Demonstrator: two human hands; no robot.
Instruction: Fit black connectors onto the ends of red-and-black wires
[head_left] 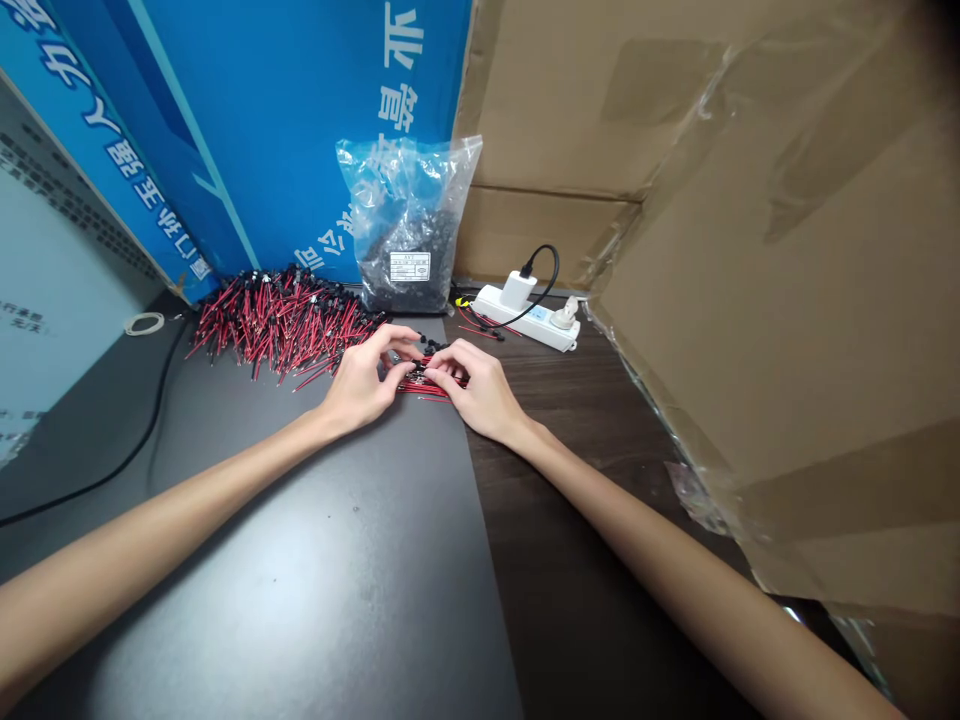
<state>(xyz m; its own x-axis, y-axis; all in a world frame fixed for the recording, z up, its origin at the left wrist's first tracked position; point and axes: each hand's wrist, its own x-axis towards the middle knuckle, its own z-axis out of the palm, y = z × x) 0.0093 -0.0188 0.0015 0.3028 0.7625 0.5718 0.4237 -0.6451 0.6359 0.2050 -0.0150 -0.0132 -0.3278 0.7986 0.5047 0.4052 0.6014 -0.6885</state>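
Observation:
My left hand (369,378) and my right hand (480,388) meet over a small bunch of red-and-black wire leads (427,390). Between the pinched fingertips of both hands is a small black connector (418,368); its finer details are too small to make out. The wires under my right palm are partly hidden. Beyond my left hand lies a large heap of red-and-black wire leads (277,318) with black connector ends.
A clear plastic bag of black parts (409,240) stands against the blue printed board (300,100). Right of it is a white power strip (551,325) with a plugged-in adapter (517,290). Cardboard (787,300) walls the right side. A black cable (142,440) crosses the left.

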